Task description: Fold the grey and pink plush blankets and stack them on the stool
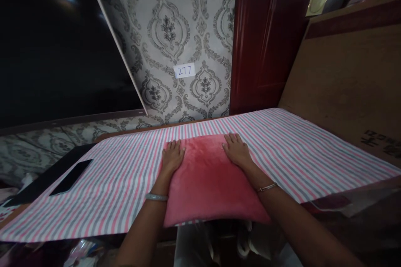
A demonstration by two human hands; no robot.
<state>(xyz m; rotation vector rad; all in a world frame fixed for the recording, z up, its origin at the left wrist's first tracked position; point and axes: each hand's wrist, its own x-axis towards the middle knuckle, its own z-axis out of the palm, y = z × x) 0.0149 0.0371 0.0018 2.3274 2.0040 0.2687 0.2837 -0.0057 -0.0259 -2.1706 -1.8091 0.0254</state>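
A flat, pink plush piece (209, 179), roughly square, lies on a striped cloth (125, 179), its near edge reaching the table's front edge. I cannot tell whether it is a cushion cover or a folded cloth. My left hand (173, 156) rests palm down on its far left corner, fingers stretched forward. On the far right corner, my right hand (238, 150) lies flat in the same way, fingers slightly apart. Neither hand grips anything. Each wrist wears a bracelet.
A black phone (71, 178) lies on the cloth to the left. Behind it hangs a large dark screen (62, 50). A big cardboard box (347, 79) stands at the right. A paper label (184, 70) reading 277 is on the patterned wall, beside a dark red panel (260, 41).
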